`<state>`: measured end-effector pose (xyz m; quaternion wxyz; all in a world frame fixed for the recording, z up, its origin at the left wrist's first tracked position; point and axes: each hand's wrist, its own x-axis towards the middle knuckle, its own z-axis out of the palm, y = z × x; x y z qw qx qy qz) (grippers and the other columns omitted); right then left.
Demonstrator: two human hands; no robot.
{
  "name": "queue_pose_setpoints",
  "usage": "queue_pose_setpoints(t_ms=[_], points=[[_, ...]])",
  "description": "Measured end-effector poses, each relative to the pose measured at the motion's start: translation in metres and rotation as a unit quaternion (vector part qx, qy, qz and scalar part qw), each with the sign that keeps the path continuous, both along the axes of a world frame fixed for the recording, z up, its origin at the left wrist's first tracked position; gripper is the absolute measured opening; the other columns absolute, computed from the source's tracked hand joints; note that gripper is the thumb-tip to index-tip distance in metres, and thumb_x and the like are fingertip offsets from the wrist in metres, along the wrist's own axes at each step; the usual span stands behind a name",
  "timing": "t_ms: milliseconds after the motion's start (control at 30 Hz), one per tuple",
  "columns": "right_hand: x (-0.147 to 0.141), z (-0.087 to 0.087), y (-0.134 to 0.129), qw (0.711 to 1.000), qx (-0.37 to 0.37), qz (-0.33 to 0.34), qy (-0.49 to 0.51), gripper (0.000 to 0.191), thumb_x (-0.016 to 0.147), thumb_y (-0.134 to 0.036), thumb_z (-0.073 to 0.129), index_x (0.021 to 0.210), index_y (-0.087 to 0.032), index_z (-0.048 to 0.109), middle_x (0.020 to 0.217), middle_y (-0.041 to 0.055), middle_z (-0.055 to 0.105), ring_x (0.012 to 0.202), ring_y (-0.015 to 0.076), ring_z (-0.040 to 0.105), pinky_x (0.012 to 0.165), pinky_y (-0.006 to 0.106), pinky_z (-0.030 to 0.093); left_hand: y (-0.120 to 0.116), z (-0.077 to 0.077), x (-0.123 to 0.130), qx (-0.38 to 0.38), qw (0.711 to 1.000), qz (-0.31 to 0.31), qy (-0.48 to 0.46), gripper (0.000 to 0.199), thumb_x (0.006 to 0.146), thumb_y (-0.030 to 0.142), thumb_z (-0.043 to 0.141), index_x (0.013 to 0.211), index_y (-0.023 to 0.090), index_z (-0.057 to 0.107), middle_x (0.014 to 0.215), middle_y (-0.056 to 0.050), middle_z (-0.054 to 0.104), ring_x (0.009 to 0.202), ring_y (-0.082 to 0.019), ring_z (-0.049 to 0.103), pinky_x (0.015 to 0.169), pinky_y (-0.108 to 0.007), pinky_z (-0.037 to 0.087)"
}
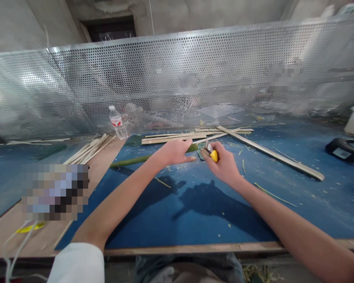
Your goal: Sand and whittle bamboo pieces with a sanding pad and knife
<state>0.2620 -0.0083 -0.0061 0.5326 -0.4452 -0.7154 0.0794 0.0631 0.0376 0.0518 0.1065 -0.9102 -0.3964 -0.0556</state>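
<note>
A green bamboo stalk [129, 161] lies slantwise over the blue mat, its right end near my right hand. My left hand [175, 152] grips it from above near that end, thumb and forefinger stretched to the right. In my closed right hand [222, 161] is a small tool with a yellow handle [214, 155] and a grey metal part; its exact kind is unclear. The tool is close to the stalk's right end, beside a small greenish piece [201, 151] that I cannot make out. Pale shavings are scattered below both hands.
Behind my hands lie pale bamboo strips [171, 138], and a long strip [274, 151] slants to the right. A water bottle [118, 124] stands at the back left before a perforated metal screen [165, 70]. A black object [345, 150] sits at the right.
</note>
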Motion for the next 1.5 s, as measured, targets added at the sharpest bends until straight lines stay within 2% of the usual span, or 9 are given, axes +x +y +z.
queue_pose_setpoints(t_ms=[133, 267, 567, 767, 933, 1000, 1100, 1300, 1500], points=[[-0.002, 0.000, 0.000, 0.999, -0.009, 0.029, -0.009, 0.030, 0.088, -0.051, 0.061, 0.093, -0.022, 0.058, 0.074, 0.0005, 0.064, 0.060, 0.0142, 0.052, 0.057, 0.026, 0.039, 0.000, -0.004, 0.001, 0.013, 1.000, -0.022, -0.006, 0.050, 0.091, 0.060, 0.054, 0.110, 0.014, 0.056, 0.087, -0.012, 0.072, 0.081, -0.028, 0.069, 0.063, -0.031, 0.042], [-0.003, -0.004, 0.002, 0.999, -0.011, 0.042, -0.029, 0.025, 0.089, -0.046, 0.057, 0.082, -0.022, 0.057, 0.066, -0.0011, 0.059, 0.059, 0.0141, 0.048, 0.056, 0.026, 0.036, 0.001, -0.007, 0.003, 0.014, 0.999, -0.030, -0.006, 0.045, 0.091, 0.056, 0.056, 0.109, 0.015, 0.056, 0.084, -0.010, 0.072, 0.079, -0.028, 0.069, 0.061, -0.030, 0.041], [0.005, -0.005, 0.010, 0.998, -0.038, -0.033, 0.040, 0.029, 0.090, -0.049, 0.056, 0.077, -0.024, 0.051, 0.060, -0.0034, 0.050, 0.058, 0.0144, 0.042, 0.056, 0.027, 0.034, 0.006, -0.005, -0.003, 0.029, 0.999, -0.018, -0.004, 0.047, 0.094, 0.057, 0.050, 0.109, 0.013, 0.057, 0.091, -0.014, 0.073, 0.083, -0.028, 0.069, 0.066, -0.032, 0.043], [0.004, -0.008, 0.012, 0.997, -0.070, -0.032, -0.033, 0.031, 0.089, -0.049, 0.059, 0.104, -0.022, 0.057, 0.083, 0.0038, 0.066, 0.068, 0.0195, 0.057, 0.062, 0.031, 0.043, 0.001, -0.002, -0.002, 0.028, 0.997, -0.031, -0.058, 0.041, 0.087, 0.056, 0.058, 0.096, 0.016, 0.059, 0.085, -0.009, 0.070, 0.073, -0.022, 0.064, 0.061, -0.031, 0.037], [0.006, -0.008, 0.011, 0.996, 0.041, 0.023, -0.079, 0.026, 0.099, -0.045, 0.047, 0.106, -0.022, 0.056, 0.095, 0.0092, 0.063, 0.084, 0.0235, 0.060, 0.075, 0.037, 0.048, -0.007, 0.007, -0.003, 0.014, 0.985, -0.085, -0.151, 0.046, 0.080, 0.065, 0.063, 0.077, 0.020, 0.053, 0.064, 0.002, 0.056, 0.054, -0.012, 0.042, 0.054, -0.029, 0.028], [0.009, -0.007, 0.010, 0.989, 0.075, 0.059, -0.116, 0.028, 0.100, -0.043, 0.046, 0.116, -0.022, 0.055, 0.103, 0.0109, 0.063, 0.089, 0.0240, 0.061, 0.077, 0.037, 0.049, -0.008, 0.009, -0.004, 0.007, 0.979, -0.104, -0.177, 0.047, 0.080, 0.065, 0.063, 0.073, 0.021, 0.050, 0.059, 0.004, 0.049, 0.053, -0.010, 0.035, 0.053, -0.029, 0.025], [0.013, -0.007, 0.009, 0.973, 0.075, 0.102, -0.194, 0.039, 0.102, -0.044, 0.044, 0.134, -0.022, 0.050, 0.103, 0.0100, 0.066, 0.080, 0.0211, 0.063, 0.071, 0.033, 0.049, -0.006, 0.009, -0.007, -0.006, 0.971, -0.140, -0.192, 0.046, 0.079, 0.062, 0.067, 0.069, 0.021, 0.047, 0.058, 0.006, 0.045, 0.053, -0.010, 0.033, 0.053, -0.028, 0.025], [0.015, -0.008, 0.006, 0.961, 0.100, 0.063, -0.249, 0.041, 0.102, -0.048, 0.044, 0.131, -0.020, 0.057, 0.100, 0.0101, 0.074, 0.077, 0.0201, 0.069, 0.064, 0.029, 0.047, -0.003, 0.010, -0.011, -0.046, 0.966, -0.184, -0.177, 0.039, 0.081, 0.052, 0.069, 0.070, 0.021, 0.048, 0.058, 0.006, 0.047, 0.055, -0.009, 0.037, 0.053, -0.027, 0.028], [0.021, -0.003, 0.008, 0.948, 0.108, 0.064, -0.292, 0.042, 0.102, -0.050, 0.042, 0.119, -0.018, 0.063, 0.088, 0.0086, 0.076, 0.067, 0.0182, 0.068, 0.058, 0.028, 0.041, -0.004, 0.012, -0.012, -0.073, 0.965, -0.185, -0.169, 0.041, 0.080, 0.050, 0.071, 0.067, 0.022, 0.044, 0.054, 0.007, 0.038, 0.054, -0.010, 0.027, 0.051, -0.029, 0.024]])
